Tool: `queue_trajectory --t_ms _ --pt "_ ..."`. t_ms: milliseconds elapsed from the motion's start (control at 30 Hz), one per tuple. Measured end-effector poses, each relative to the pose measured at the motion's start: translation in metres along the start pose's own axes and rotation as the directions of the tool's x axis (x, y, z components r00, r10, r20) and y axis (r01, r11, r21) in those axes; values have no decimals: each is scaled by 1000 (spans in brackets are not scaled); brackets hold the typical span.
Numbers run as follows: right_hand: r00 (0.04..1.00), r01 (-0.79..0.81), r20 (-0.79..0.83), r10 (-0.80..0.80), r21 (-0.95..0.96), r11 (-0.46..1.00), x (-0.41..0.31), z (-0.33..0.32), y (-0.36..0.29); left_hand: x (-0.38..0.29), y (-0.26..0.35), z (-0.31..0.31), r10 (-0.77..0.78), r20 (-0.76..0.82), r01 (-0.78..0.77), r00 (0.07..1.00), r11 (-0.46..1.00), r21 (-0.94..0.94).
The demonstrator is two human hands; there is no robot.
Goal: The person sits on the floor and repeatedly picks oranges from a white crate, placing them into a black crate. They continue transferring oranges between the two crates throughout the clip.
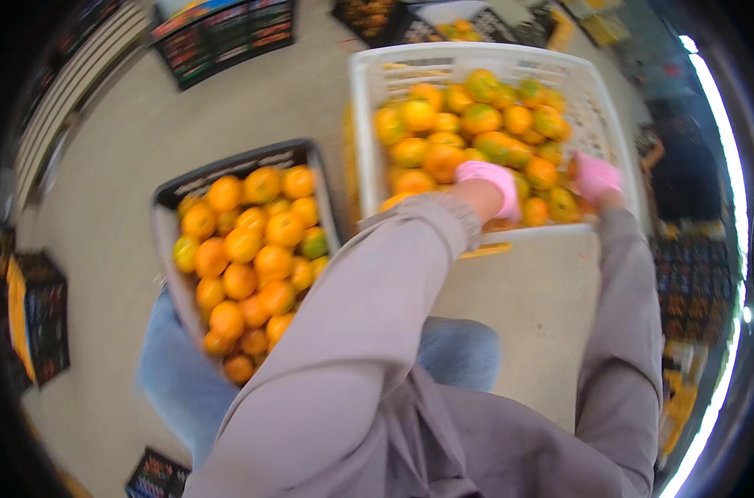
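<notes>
A white slatted plastic crate (476,53) holds many orange and green-tinged citrus fruits (481,118). Inside it, near the front wall, my left hand (492,183) in a pink glove reaches down among the fruits; its fingers are hidden. Also pink-gloved, my right hand (595,177) is by the crate's right side, touching or close to an orange fruit; blur hides its grip. To the left stands a dark-rimmed crate (240,159) heaped with mostly orange citrus fruits (243,244), partly covered by my left sleeve.
Dark printed boxes stand on the floor at the upper left (234,40), far left (44,317) and lower left (157,476). More fruit-filled boxes (371,15) lie beyond the white crate. Stacked dark crates (691,286) line the right side. My knees flank the near floor.
</notes>
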State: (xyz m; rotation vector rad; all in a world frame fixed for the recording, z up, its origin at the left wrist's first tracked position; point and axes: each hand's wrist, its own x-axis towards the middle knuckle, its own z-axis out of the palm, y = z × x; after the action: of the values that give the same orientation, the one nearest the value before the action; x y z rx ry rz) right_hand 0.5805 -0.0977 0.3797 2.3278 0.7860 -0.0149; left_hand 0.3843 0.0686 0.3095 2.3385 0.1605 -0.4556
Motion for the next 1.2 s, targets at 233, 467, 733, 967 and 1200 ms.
queue_trajectory --t_ms 233,467,733,967,1200 --pt "893 451 -449 41 888 -95 -97 -83 -40 -98 -74 -19 113 -347 -294 931 795 -530" --pt "657 700 -647 -388 714 -4 -185 -94 -283 -304 -220 19 -383 -362 118 850 808 -577" --pt "822 451 -184 -538 788 420 -227 -33 -405 -335 -239 152 -643 -397 315 655 710 -630" --pt "842 538 -418 -341 699 471 -273 15 -394 -392 -231 175 -480 -712 233 512 876 -423" --pt "734 523 -241 -635 797 302 -313 26 -421 -476 -223 215 -574 -479 406 664 815 -414"
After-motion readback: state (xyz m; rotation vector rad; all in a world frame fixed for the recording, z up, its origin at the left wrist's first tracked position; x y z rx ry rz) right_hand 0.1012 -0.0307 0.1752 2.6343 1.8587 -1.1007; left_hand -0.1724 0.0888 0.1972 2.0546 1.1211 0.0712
